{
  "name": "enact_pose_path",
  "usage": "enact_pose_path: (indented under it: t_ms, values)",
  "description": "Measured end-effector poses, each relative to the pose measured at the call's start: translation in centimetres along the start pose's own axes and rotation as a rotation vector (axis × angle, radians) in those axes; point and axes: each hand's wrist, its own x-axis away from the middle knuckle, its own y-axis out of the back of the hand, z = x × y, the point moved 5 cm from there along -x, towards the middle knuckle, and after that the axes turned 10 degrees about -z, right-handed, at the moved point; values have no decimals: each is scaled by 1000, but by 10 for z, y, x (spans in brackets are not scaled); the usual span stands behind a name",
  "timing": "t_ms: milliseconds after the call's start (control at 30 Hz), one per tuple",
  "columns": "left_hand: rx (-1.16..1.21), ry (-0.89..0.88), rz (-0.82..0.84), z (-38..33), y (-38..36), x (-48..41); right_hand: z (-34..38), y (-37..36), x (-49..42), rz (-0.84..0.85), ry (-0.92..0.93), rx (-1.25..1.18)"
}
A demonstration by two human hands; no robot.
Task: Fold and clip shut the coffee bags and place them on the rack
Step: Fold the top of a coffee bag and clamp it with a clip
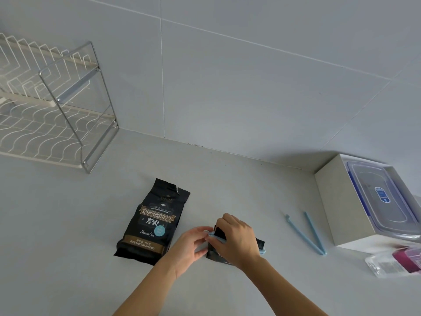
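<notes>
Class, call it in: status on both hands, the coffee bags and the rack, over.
Left hand and right hand both pressing blue clip onto small bag. Large bag flat, top open, unclipped. Rack holds no bags. Spare clip lies open, path clear.

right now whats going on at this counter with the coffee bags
A person is working on a small black coffee bag on the counter. The right hand presses down on its folded top while the left hand works a light blue clip onto the fold. A second coffee bag lies beside it with its top torn open and unclipped. A spare blue clip lies open to the right. The wire rack holds no bags yet.
</notes>
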Motion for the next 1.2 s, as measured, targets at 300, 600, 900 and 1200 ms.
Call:
enact_pose_path:
  t_ms: [300,600,900,1200]
  values:
    - [-31,-37,54,3,-1,3,-5,-3,3,26,-16,-44]
    - [-46,46,155,11,-2,3,-5,-1,9,72,26,-150]
    - [-11,70,171,12,0,-1,-2,-7,7,205,26,-166]
    - [-54,28,116,16,1,3,-3,-11,6,277,60,-201]
